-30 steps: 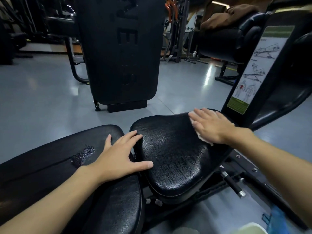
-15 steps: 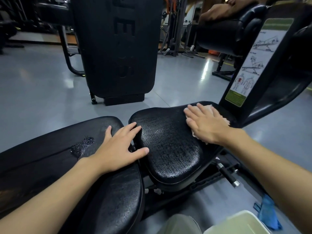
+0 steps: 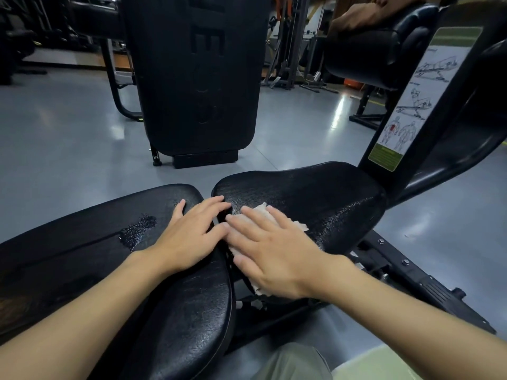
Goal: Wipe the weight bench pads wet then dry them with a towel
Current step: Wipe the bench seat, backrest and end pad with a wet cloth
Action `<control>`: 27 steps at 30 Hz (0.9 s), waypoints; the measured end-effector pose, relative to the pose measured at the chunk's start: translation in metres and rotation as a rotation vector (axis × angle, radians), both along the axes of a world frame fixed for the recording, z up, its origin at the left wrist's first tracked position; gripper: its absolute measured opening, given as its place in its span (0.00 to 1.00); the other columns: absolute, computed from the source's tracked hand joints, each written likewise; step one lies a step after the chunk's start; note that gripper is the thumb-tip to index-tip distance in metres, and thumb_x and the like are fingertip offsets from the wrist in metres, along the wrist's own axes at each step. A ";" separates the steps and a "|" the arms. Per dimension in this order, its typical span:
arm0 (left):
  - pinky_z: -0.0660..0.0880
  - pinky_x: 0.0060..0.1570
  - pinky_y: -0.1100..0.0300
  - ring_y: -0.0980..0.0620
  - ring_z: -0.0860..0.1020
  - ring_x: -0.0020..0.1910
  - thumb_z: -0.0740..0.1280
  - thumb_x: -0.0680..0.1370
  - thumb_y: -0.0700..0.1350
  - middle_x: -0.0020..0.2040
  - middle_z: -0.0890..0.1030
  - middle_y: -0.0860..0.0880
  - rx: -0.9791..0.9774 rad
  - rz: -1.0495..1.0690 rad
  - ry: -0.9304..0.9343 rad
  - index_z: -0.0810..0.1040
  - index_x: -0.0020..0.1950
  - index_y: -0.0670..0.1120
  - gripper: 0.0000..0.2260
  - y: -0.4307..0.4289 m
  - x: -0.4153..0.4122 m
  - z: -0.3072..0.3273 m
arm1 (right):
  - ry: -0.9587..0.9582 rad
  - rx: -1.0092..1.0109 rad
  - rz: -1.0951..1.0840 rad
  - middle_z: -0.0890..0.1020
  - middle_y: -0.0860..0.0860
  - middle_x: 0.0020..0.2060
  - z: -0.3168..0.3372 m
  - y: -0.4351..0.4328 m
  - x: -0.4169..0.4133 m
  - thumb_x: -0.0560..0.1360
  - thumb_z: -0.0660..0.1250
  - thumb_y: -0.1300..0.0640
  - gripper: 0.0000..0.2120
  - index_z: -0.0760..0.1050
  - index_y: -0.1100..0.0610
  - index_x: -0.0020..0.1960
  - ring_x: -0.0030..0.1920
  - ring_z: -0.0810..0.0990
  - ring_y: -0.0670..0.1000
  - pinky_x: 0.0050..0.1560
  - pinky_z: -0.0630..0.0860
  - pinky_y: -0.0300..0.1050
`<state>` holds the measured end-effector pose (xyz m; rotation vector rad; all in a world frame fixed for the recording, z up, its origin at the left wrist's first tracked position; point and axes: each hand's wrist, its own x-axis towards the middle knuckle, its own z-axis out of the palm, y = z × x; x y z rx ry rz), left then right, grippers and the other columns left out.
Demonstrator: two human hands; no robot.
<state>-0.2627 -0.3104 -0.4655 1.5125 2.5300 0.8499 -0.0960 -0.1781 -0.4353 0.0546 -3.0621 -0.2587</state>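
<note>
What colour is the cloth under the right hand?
The cloth is white, clearest in the head view.

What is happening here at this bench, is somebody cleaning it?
Yes, a person is wiping a weight bench in a gym. The right hand presses a pale cloth flat on the seat pad, at the end nearest the gap between the two pads. The left hand rests flat on the long pad beside it. The seat pad looks glossy, perhaps wet, and the long pad has a rough shiny patch.
</note>
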 end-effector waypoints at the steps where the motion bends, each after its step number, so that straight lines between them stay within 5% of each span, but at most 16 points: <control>1: 0.40 0.77 0.45 0.63 0.59 0.75 0.45 0.73 0.67 0.78 0.61 0.60 -0.009 -0.005 0.028 0.65 0.76 0.58 0.34 0.000 0.001 0.000 | 0.012 -0.003 -0.017 0.62 0.49 0.78 0.001 0.005 0.002 0.82 0.45 0.43 0.27 0.61 0.49 0.78 0.79 0.56 0.56 0.77 0.51 0.60; 8: 0.41 0.77 0.44 0.62 0.58 0.76 0.49 0.68 0.78 0.78 0.58 0.61 -0.057 -0.009 0.080 0.62 0.76 0.59 0.41 0.000 0.002 0.001 | -0.016 -0.043 -0.270 0.48 0.43 0.81 0.028 0.074 0.022 0.83 0.39 0.39 0.27 0.47 0.42 0.80 0.80 0.43 0.48 0.78 0.43 0.56; 17: 0.41 0.77 0.43 0.61 0.58 0.76 0.48 0.65 0.82 0.78 0.58 0.61 -0.060 -0.009 0.116 0.61 0.76 0.60 0.45 0.001 0.002 0.000 | 0.049 -0.110 -0.660 0.48 0.45 0.81 0.042 0.168 0.044 0.83 0.41 0.42 0.26 0.48 0.44 0.81 0.80 0.43 0.51 0.78 0.42 0.57; 23: 0.41 0.77 0.42 0.59 0.57 0.77 0.45 0.64 0.83 0.78 0.58 0.59 -0.065 -0.010 0.129 0.60 0.76 0.59 0.47 0.002 0.002 0.000 | 0.008 -0.067 -0.536 0.44 0.43 0.81 0.029 0.108 0.039 0.81 0.34 0.40 0.29 0.43 0.45 0.81 0.80 0.38 0.49 0.77 0.36 0.58; 27: 0.41 0.77 0.42 0.59 0.58 0.77 0.47 0.66 0.81 0.78 0.58 0.58 -0.079 -0.010 0.138 0.61 0.77 0.58 0.45 0.002 0.003 -0.001 | 0.030 -0.051 -0.317 0.53 0.47 0.81 0.015 0.041 0.038 0.76 0.33 0.39 0.35 0.52 0.48 0.81 0.80 0.47 0.53 0.77 0.42 0.61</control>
